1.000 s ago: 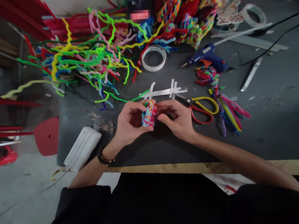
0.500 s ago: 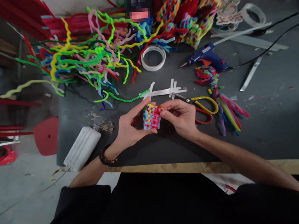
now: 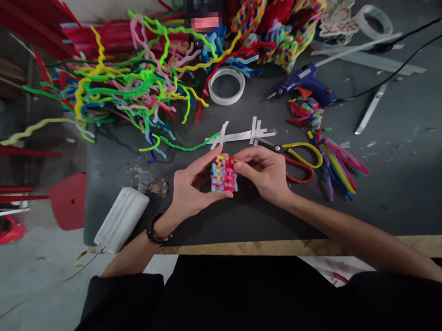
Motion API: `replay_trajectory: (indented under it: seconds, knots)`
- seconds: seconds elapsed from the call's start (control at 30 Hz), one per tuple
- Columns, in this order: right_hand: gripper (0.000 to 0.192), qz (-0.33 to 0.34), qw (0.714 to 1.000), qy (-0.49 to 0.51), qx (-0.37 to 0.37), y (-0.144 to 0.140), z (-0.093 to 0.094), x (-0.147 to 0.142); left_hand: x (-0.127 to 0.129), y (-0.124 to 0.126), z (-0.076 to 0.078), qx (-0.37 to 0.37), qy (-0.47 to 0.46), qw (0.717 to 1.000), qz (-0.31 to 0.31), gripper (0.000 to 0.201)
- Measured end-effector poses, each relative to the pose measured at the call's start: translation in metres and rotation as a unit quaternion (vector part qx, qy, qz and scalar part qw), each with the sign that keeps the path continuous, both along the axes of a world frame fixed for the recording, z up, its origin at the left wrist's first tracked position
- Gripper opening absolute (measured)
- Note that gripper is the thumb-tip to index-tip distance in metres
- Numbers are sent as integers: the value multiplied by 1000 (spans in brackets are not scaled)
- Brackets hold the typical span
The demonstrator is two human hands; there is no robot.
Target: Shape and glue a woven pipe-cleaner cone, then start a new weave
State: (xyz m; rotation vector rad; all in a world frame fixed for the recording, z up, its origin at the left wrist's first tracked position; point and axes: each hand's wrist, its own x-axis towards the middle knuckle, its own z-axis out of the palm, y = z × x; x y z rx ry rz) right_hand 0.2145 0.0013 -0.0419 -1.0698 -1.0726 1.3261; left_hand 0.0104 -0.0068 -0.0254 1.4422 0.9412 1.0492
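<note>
Between my hands is a small woven pipe-cleaner piece, patterned in pink, light blue, red and yellow. My left hand grips it from the left, thumb along its lower edge and fingers at its top. At its upper right corner, my right hand pinches the edge between thumb and fingertips. Just right of that hand lie scissors with yellow and red handles, their blades partly over crossed white tape strips. A green pipe cleaner runs to those strips.
A tangled heap of pipe cleaners fills the back left. Behind my hands sits a tape roll. A blue glue gun with its cord lies back right, above bundled pipe cleaners. A white power strip-like block rests near the left edge.
The woven piece has turned slightly, showing more of its pink face. My right hand has shifted a little to the left, still pinching the upper corner.
</note>
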Motion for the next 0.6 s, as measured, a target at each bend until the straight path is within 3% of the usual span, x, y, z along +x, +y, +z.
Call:
replay_trajectory:
  seconds: [0.17, 0.3, 0.5, 0.6]
  knots:
    - [24, 39, 999, 5, -1, 3, 2, 3, -5, 5, 0, 70, 31, 997, -31, 96]
    - [24, 62, 998, -4, 1, 2, 2, 5, -4, 5, 4, 57, 55, 995, -59, 86]
    - [22, 6, 1000, 7, 20, -1, 0, 4, 4, 1, -2, 27, 13, 1000, 1, 82]
    - [27, 0, 1000, -6, 29, -2, -1, 3, 2, 3, -5, 3, 48, 998, 39, 59]
